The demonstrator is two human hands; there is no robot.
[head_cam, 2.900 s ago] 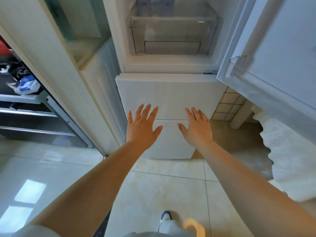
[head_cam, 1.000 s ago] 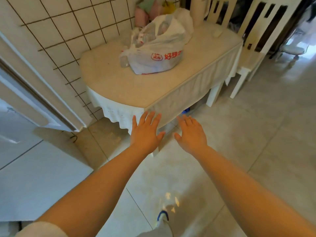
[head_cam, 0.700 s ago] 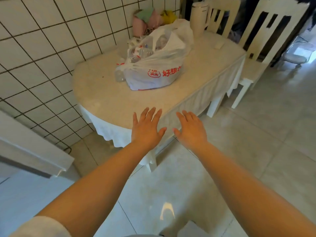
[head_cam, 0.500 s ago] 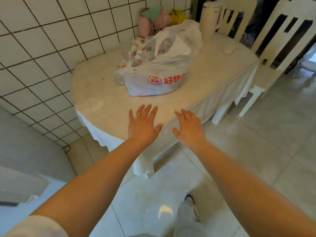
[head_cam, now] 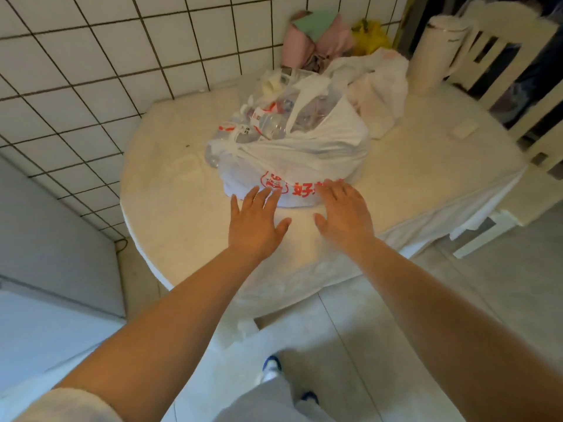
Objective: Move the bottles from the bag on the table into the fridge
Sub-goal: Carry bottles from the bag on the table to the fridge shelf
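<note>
A white plastic bag (head_cam: 307, 159) with red print sits on the round table (head_cam: 170, 202), and several clear water bottles (head_cam: 268, 124) show through its open top. My left hand (head_cam: 254, 225) hovers flat with spread fingers just in front of the bag's near side. My right hand (head_cam: 344, 213) is beside it, fingers straight, fingertips at the bag's red lettering. Neither hand holds anything. The white fridge door (head_cam: 45, 324) shows at the lower left.
A tiled wall (head_cam: 91, 71) backs the table. Behind the bag lie a second white bag (head_cam: 380, 86), pink and yellow items (head_cam: 316, 38) and a white kettle (head_cam: 435, 53). White chairs (head_cam: 518, 71) stand at the right. A small white block (head_cam: 464, 129) lies near the table's right edge.
I turned from the fridge to the table and stepped closer. Both open hands have moved forward over the tabletop until they reach the bag's near side.
</note>
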